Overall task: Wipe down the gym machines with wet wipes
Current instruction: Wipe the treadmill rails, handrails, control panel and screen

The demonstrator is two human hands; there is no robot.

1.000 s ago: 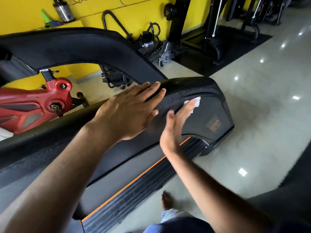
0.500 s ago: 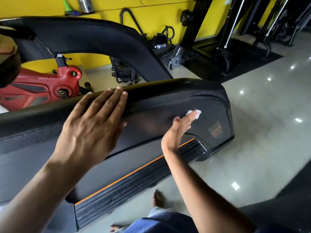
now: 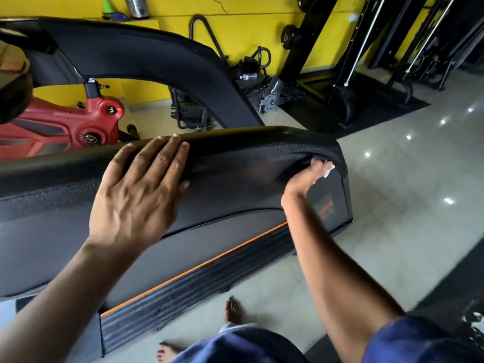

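Note:
A black gym machine with a textured side cover, a rounded top rail and an orange-edged step fills the middle of the view. My left hand lies flat on the cover, its straight fingers reaching up onto the rail. My right hand is near the cover's far right end, just under the curved rim. It holds a small white wet wipe against the surface, and the fingers hide most of the wipe.
A red exercise bike stands behind the machine at the left. Black weight racks and loose gear line the yellow wall. Glossy grey floor spreads to the right. My bare feet stand beside the step.
My right hand has carried the wipe up and to the right, from the side panel to under the curved rim. My left hand has slid left along the rail.

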